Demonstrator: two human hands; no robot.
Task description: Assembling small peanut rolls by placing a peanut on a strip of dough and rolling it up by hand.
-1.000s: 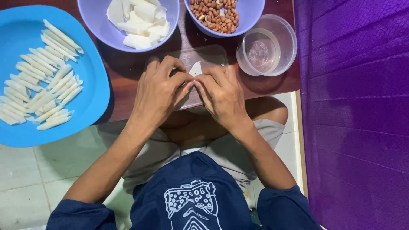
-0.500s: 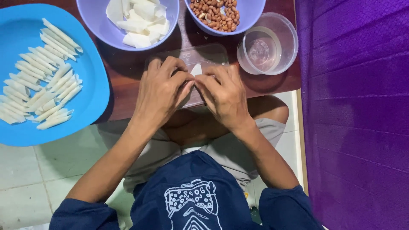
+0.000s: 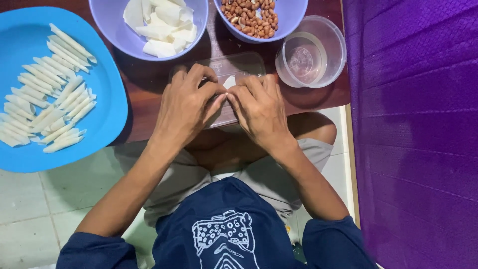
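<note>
My left hand point(image 3: 188, 107) and my right hand point(image 3: 259, 109) meet fingertip to fingertip over a clear flat plastic lid point(image 3: 239, 67) on the dark wooden table point(image 3: 149, 82). Between the fingers a small white pastry wrapper point(image 3: 229, 81) shows as a pointed tip; both hands pinch it. The rest of the wrapper is hidden under my fingers.
A blue tray point(image 3: 107, 104) at the left holds several thin white rolled sticks point(image 3: 47, 94). A lilac bowl point(image 3: 196, 30) of white wrapper squares and another lilac bowl of peanuts point(image 3: 251, 15) stand at the back. A clear cup of water point(image 3: 311, 57) sits right. Purple cloth point(image 3: 413, 124) hangs on the right.
The two hands stay pressed together on the wrapper; only the fingers shift slightly.
</note>
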